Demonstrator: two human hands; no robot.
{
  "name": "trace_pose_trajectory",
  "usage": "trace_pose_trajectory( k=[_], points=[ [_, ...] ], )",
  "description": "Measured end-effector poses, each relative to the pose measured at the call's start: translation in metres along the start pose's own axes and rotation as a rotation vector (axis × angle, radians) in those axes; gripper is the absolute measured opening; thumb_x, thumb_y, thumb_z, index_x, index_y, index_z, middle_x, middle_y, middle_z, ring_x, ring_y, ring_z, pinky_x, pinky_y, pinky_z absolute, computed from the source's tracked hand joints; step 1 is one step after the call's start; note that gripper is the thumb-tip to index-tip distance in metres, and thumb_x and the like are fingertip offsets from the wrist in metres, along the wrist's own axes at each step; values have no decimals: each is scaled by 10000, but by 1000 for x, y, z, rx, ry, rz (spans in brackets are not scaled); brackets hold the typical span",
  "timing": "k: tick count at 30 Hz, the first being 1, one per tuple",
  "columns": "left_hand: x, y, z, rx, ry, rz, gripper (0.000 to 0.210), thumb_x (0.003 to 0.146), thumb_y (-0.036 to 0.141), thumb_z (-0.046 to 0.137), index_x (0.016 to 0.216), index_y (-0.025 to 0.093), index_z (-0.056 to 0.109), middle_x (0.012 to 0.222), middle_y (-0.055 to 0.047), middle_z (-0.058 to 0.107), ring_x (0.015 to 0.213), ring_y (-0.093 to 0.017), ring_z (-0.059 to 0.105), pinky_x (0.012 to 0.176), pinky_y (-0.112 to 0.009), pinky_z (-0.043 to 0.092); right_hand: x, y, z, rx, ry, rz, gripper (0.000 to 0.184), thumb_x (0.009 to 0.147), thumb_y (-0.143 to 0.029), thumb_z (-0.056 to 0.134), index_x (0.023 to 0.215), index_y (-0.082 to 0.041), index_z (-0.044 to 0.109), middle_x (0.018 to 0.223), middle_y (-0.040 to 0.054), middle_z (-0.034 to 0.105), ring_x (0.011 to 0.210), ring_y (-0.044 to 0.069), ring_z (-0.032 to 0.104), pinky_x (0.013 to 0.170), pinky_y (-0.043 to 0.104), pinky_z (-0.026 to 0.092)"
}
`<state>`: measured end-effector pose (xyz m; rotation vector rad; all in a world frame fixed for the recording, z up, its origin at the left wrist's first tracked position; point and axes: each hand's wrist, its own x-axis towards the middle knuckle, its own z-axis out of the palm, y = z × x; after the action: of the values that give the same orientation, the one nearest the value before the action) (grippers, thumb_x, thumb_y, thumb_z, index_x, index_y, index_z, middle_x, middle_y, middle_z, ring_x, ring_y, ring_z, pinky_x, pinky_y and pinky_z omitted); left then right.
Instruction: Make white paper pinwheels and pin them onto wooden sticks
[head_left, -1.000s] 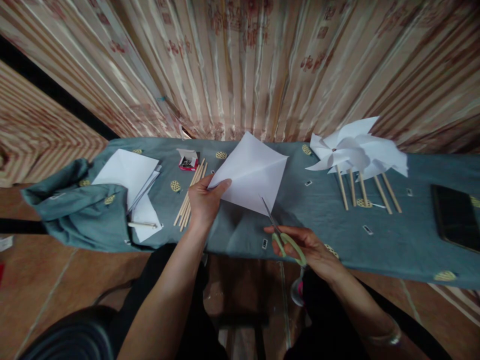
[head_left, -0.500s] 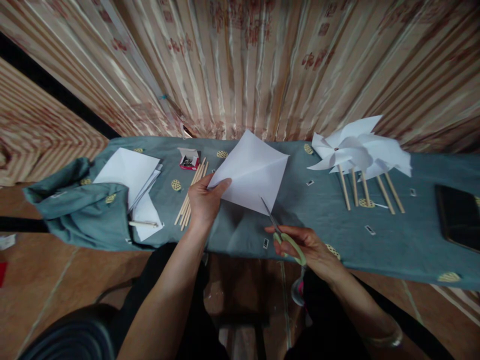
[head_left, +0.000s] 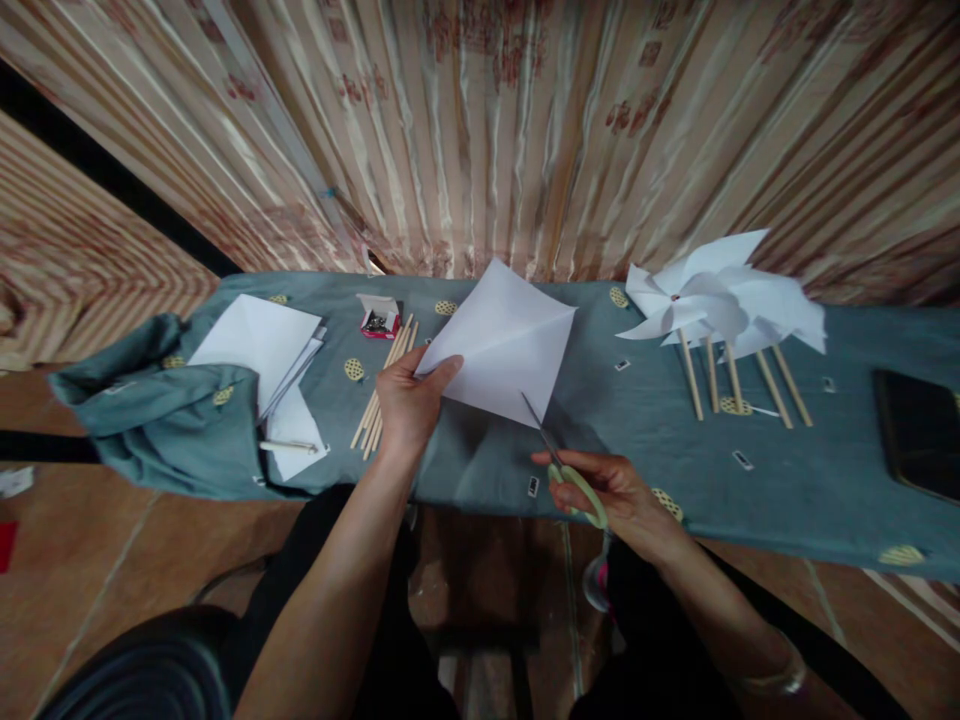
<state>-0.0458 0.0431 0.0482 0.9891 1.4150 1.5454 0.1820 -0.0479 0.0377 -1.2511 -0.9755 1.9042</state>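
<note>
My left hand (head_left: 411, 395) pinches the left corner of a square sheet of white paper (head_left: 510, 340), thumb on top. Crease lines run across the sheet, which is held above the table. In my right hand (head_left: 600, 490) is a pair of scissors (head_left: 581, 490) with light green handles, my fingers through the loops. One blade lies over the paper near its lower right edge, close to the near corner. Whether the other blade is under the sheet is hidden.
Wooden sticks (head_left: 373, 420) and a small red-and-white box (head_left: 379, 318) of metal bits lie left of the paper. Farther left are stacked white sheets (head_left: 255, 340) and a pen (head_left: 291, 447). Several paper pinwheels (head_left: 720, 300) on sticks lie right, with a dark phone-like object (head_left: 916, 430) beyond.
Almost nothing differs. The paper and scissors keep nearly the same position, and the view has shifted very slightly.
</note>
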Motion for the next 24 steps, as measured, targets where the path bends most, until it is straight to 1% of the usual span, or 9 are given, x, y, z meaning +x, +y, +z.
trace_pose_trajectory(
  k=[3,7,11,17,24],
  points=[
    [-1,0,0,2,-19,-24,263,563,292,829,787,164,778,683,1,690,599,-143,579,552,-245,472,2,2,-2,-15,-13,-25,410,680,-378,839,1043,-204,761,671,5,647,587,111,573,586,275,519],
    [-4,2,2,-9,-64,-58,240,538,289,833,728,159,764,647,8,662,570,-132,549,544,-247,434,4,3,-5,-15,-36,-73,427,659,-369,854,1042,-206,763,694,24,677,619,141,610,662,329,553],
    [-5,2,3,-1,-55,-55,247,532,289,828,732,160,763,673,3,677,584,-136,556,557,-252,434,4,3,-5,-26,-50,-82,379,693,-325,834,1048,-217,761,688,15,676,623,139,615,723,356,564],
    [-5,3,3,-16,-63,-29,234,553,281,826,747,162,770,672,5,689,585,-136,568,561,-249,449,3,2,-2,-6,-5,-61,357,679,-301,841,1021,-228,768,669,0,666,603,129,605,648,319,546],
    [-5,4,3,-28,-47,-35,204,545,255,827,709,154,761,660,1,686,567,-130,561,538,-243,439,3,2,2,19,33,-34,382,638,-357,865,988,-232,775,633,-18,645,561,100,579,594,271,529]
  ],
)
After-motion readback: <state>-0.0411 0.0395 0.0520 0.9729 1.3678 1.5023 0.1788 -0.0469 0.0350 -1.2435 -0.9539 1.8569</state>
